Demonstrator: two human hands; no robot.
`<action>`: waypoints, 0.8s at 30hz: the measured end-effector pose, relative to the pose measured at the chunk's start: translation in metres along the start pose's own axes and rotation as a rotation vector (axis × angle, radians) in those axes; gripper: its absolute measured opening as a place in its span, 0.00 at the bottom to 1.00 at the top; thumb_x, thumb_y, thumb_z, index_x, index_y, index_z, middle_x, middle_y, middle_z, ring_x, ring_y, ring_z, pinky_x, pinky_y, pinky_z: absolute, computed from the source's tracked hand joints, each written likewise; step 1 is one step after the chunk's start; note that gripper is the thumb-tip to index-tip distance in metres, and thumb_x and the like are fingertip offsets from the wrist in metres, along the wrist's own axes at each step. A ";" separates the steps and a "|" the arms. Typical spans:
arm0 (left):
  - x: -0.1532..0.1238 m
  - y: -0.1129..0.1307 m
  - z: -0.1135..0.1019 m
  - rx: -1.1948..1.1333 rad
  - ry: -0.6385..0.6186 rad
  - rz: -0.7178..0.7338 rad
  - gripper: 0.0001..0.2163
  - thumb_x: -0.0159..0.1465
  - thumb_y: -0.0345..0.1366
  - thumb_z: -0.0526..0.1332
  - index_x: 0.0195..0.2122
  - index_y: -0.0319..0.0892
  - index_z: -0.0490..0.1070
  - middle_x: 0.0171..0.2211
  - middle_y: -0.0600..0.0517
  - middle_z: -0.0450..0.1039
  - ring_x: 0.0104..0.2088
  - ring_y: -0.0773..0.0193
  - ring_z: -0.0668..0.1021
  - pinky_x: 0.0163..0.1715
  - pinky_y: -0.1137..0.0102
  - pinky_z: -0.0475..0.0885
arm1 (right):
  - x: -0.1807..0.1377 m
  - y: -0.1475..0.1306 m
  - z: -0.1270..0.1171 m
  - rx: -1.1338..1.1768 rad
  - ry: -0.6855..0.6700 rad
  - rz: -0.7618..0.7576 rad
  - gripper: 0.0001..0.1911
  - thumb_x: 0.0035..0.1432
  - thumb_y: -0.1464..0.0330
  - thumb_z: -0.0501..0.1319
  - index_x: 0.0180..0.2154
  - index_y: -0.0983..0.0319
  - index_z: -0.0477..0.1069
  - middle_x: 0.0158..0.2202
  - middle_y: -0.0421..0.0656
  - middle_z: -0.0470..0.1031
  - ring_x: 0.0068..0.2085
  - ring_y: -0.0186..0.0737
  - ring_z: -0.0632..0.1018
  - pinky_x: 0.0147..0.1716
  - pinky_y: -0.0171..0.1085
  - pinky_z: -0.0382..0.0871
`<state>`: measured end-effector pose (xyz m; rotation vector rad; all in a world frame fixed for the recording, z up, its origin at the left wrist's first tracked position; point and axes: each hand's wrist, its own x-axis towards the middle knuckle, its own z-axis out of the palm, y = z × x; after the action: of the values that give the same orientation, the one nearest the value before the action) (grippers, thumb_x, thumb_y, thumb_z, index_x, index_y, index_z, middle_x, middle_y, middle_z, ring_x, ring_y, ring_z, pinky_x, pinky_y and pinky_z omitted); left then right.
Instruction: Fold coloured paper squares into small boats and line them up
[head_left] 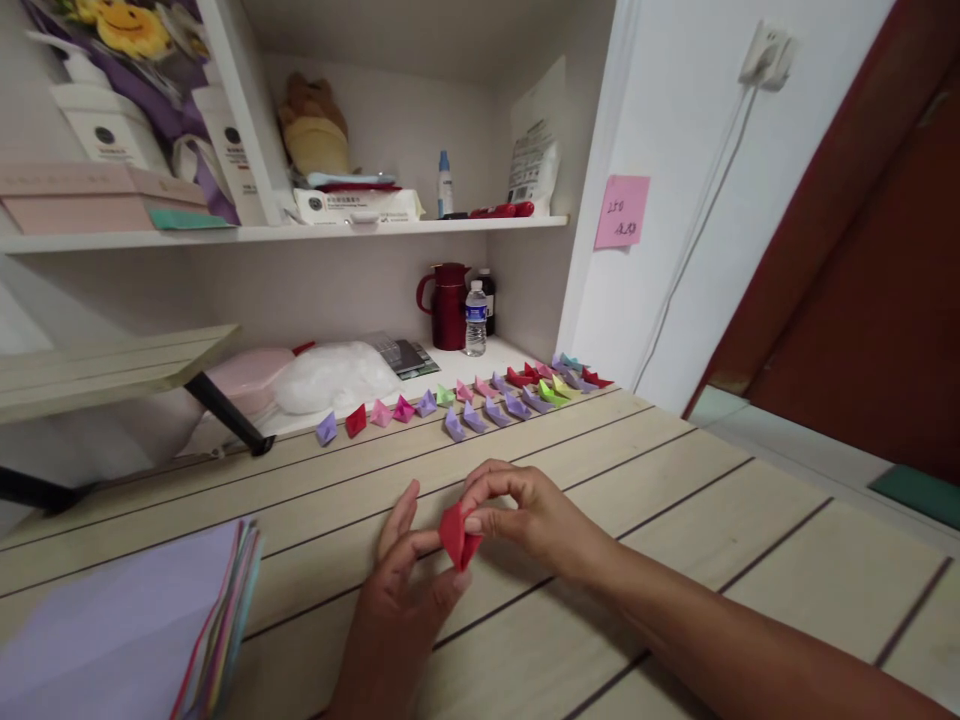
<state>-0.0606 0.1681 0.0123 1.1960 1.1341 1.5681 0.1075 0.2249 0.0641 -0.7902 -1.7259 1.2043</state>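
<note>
A small folded red paper piece (456, 536) sits between both my hands, just above the wooden table (675, 520). My left hand (409, 590) pinches its lower side with thumb and fingers. My right hand (525, 515) curls over it from the right, fingertips pressed on its top edge. Behind the hands, several small folded paper boats (480, 400) in purple, pink, red and green stand in rows along the table's far edge.
A stack of coloured paper sheets (135, 640) lies at the near left. Behind the table are a red jug (448, 305), a water bottle (475, 320), a white plastic bag (334, 375) and a pink box (247, 375). A pink note (622, 211) is stuck on the wall.
</note>
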 end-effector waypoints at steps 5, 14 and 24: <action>0.001 0.008 0.005 -0.256 -0.087 -0.125 0.16 0.45 0.47 0.75 0.32 0.44 0.80 0.54 0.43 0.75 0.57 0.46 0.74 0.59 0.54 0.64 | -0.001 0.003 0.003 0.071 0.009 0.075 0.06 0.52 0.65 0.69 0.30 0.62 0.79 0.35 0.41 0.74 0.38 0.39 0.75 0.41 0.39 0.67; -0.004 0.008 0.007 -0.150 0.065 -0.209 0.15 0.43 0.42 0.76 0.20 0.41 0.73 0.48 0.45 0.77 0.45 0.54 0.80 0.48 0.66 0.71 | -0.002 0.003 0.006 0.033 0.015 0.093 0.03 0.52 0.68 0.69 0.30 0.61 0.80 0.35 0.41 0.74 0.37 0.38 0.76 0.40 0.38 0.70; -0.005 0.009 0.010 -0.148 0.004 -0.253 0.16 0.46 0.48 0.74 0.20 0.42 0.74 0.44 0.45 0.80 0.44 0.53 0.80 0.49 0.63 0.70 | 0.001 0.001 0.001 -0.027 0.012 0.097 0.04 0.52 0.67 0.68 0.29 0.62 0.79 0.36 0.43 0.74 0.38 0.40 0.75 0.42 0.40 0.69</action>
<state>-0.0511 0.1633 0.0208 0.9150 1.1046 1.4335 0.1060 0.2253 0.0628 -0.9049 -1.7132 1.2410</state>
